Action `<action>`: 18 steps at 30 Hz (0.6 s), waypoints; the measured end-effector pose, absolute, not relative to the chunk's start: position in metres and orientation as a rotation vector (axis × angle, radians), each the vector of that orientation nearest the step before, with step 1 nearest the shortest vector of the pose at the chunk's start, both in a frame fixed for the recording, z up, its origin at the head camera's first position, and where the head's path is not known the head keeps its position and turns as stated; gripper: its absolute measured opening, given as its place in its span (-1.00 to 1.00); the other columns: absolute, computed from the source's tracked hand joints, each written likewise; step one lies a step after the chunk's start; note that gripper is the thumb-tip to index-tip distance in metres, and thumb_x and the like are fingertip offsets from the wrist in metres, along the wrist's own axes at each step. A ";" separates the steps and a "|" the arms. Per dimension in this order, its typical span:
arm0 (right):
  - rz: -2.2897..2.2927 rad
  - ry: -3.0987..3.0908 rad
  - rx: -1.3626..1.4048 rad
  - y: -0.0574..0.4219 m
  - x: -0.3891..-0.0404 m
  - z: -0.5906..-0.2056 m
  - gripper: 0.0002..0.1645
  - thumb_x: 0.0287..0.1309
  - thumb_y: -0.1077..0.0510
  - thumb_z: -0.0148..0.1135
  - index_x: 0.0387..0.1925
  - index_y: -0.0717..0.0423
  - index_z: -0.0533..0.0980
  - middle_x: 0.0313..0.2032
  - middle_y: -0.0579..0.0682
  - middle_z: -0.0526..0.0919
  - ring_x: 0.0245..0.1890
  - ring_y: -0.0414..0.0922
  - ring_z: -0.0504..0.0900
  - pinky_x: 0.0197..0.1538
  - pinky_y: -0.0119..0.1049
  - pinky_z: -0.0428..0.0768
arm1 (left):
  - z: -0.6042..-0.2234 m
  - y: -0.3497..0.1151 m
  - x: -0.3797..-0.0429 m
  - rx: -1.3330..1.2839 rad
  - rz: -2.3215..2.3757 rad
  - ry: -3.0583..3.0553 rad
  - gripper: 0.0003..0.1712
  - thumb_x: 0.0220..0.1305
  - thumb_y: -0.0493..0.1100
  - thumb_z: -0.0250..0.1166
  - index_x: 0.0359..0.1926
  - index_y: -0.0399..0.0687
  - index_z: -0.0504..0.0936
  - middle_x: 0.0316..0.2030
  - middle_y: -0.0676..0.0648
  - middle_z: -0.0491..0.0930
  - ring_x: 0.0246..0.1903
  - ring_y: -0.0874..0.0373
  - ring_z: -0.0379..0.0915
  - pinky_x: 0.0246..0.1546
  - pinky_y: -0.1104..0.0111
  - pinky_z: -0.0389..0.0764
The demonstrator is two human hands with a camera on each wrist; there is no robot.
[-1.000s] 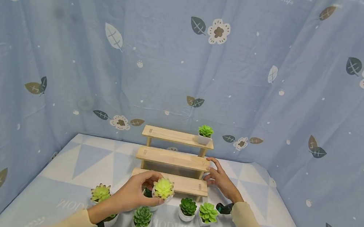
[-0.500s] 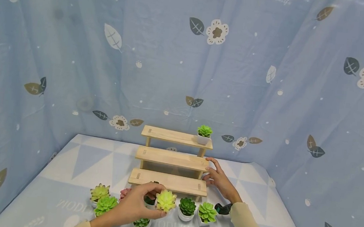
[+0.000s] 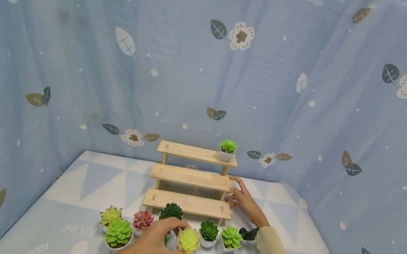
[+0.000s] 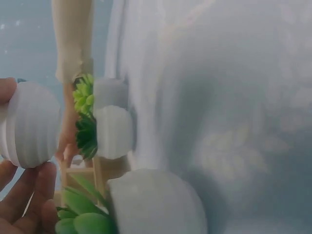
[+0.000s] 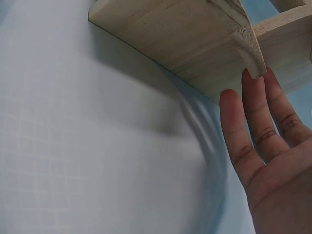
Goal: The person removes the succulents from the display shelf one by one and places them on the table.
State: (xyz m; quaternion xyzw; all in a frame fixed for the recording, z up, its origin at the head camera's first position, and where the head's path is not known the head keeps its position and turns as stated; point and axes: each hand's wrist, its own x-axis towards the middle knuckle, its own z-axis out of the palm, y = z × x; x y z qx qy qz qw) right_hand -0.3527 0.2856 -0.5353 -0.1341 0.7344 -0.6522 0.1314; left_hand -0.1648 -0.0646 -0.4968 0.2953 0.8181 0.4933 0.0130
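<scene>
My left hand grips a potted succulent with pale yellow-green leaves, low over the table in front of the wooden shelf. In the left wrist view its ribbed white pot sits between thumb and fingers. The three-tier wooden shelf stands at the back of the table. My right hand is at the shelf's right side. Its nearly straight fingers touch the edge of a board in the right wrist view. A bright green succulent in a square white pot stands on the top tier's right end.
On the table left of my left hand are a yellow-green succulent, a bright green one and a pink one. A dark green succulent is behind that hand. Right of it stand another dark green and a light green one.
My left hand has moved toward me and slightly right with the yellow-green succulent, uncovering the pink and dark green plants behind it. My right hand stays at the shelf.
</scene>
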 end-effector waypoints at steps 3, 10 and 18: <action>-1.891 2.134 -0.394 0.285 -0.353 -0.536 -0.31 0.55 -0.16 0.08 0.55 -0.32 0.08 0.21 0.25 0.41 -0.14 0.06 0.68 -0.08 0.04 0.66 | -0.499 -0.065 -0.164 0.946 1.490 2.568 -0.40 0.12 0.15 0.58 0.16 0.14 0.66 -0.09 0.26 0.60 -0.18 0.35 0.50 -0.20 0.29 0.60; -1.883 2.150 -0.399 0.285 -0.354 -0.538 -0.32 0.55 -0.16 0.08 0.54 -0.34 0.09 0.18 0.24 0.43 -0.14 0.06 0.69 -0.08 0.01 0.67 | -0.501 -0.063 -0.166 1.033 1.446 2.558 -0.41 0.14 0.08 0.59 0.16 0.05 0.66 -0.09 0.25 0.62 -0.19 0.39 0.51 -0.21 0.29 0.63; -1.894 2.148 -0.394 0.284 -0.352 -0.536 -0.38 0.54 -0.18 0.09 0.49 -0.44 0.15 0.17 0.24 0.46 -0.14 0.10 0.69 -0.09 0.04 0.67 | -0.509 -0.058 -0.170 1.177 1.310 2.634 -0.41 0.13 0.13 0.59 0.13 0.04 0.67 -0.10 0.28 0.63 -0.18 0.43 0.54 -0.19 0.35 0.62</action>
